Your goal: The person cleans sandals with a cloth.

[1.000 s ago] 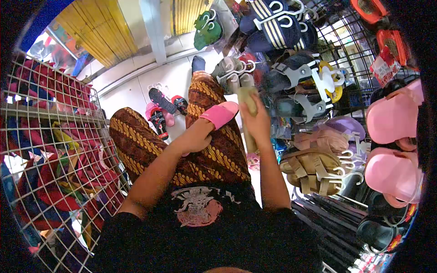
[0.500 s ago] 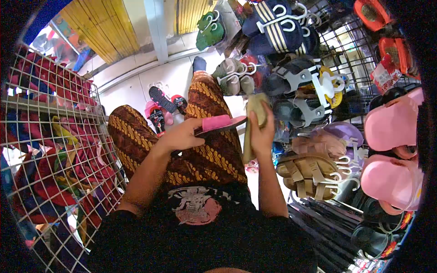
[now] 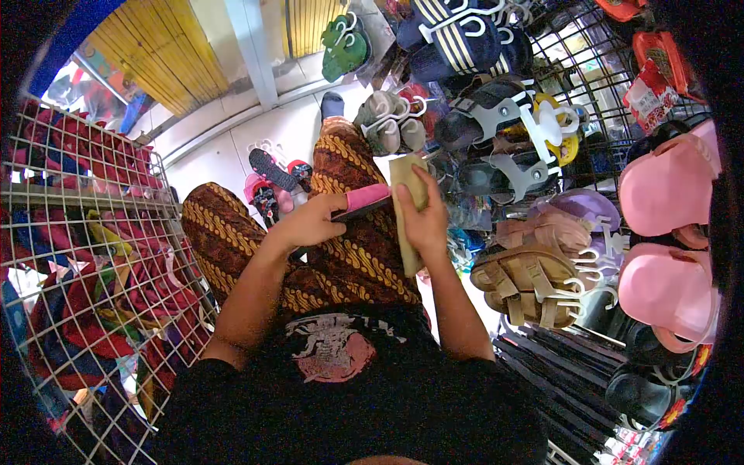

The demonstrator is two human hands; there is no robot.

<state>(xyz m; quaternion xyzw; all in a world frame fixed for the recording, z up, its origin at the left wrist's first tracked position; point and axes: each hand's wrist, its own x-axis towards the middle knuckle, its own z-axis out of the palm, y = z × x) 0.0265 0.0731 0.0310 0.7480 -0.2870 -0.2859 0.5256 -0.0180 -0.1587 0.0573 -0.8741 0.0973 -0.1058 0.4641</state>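
My left hand (image 3: 308, 223) is closed round one end of a pink slipper (image 3: 366, 198) with a dark sole, held sideways above my lap. In my right hand (image 3: 425, 218) is a pale yellow cloth (image 3: 405, 172), folded and hanging down past the palm. The slipper's far end meets the cloth, with my right thumb and fingers pressing the cloth near it. Part of the slipper is hidden by my left fingers. Beneath both hands are my legs in brown patterned trousers (image 3: 341, 267).
On the floor ahead lie several small sandals (image 3: 273, 172) on hangers. To my right hang brown sandals (image 3: 519, 287), pink clogs (image 3: 666, 287) and navy striped slides (image 3: 457, 50) on a black grid. A wire rack (image 3: 93, 256) with colourful cloth items stands at left.
The cloth has opened out flatter and moved slightly left with my right hand. The slipper stays in my left hand, its far end now partly behind the cloth. The view has shifted slightly.
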